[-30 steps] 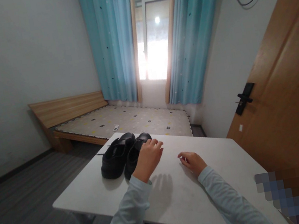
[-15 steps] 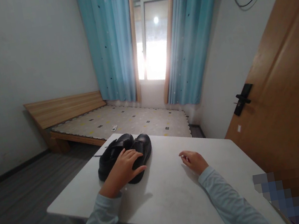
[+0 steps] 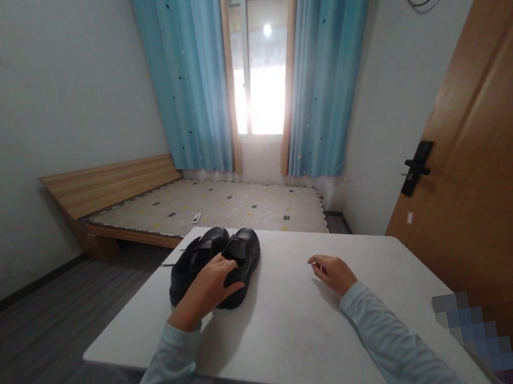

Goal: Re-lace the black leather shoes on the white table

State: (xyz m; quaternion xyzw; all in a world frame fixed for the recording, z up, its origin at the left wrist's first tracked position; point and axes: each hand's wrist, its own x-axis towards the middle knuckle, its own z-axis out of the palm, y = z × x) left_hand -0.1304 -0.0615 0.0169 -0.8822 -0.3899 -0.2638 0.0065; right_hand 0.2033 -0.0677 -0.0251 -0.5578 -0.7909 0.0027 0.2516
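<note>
Two black leather shoes stand side by side on the far left part of a white table (image 3: 300, 335), toes pointing away from me. My left hand (image 3: 206, 289) lies over the heel end of the right shoe (image 3: 241, 251), fingers curled round its opening. The left shoe (image 3: 194, 262) sits right beside it, touching. My right hand (image 3: 333, 273) rests on the tabletop to the right, fingers loosely bent, holding nothing. Both arms wear pale blue sleeves.
Beyond the table is a low wooden bed (image 3: 130, 200) with a patterned mattress and a small remote (image 3: 196, 217) on it. Blue curtains (image 3: 190, 72) frame a bright window. A wooden door (image 3: 498, 138) with a black handle (image 3: 415, 166) stands at the right. Grey floor lies to the left.
My left hand moved from above the shoes' right side down and left onto the right shoe and closed round its heel opening. My right hand stayed put.
</note>
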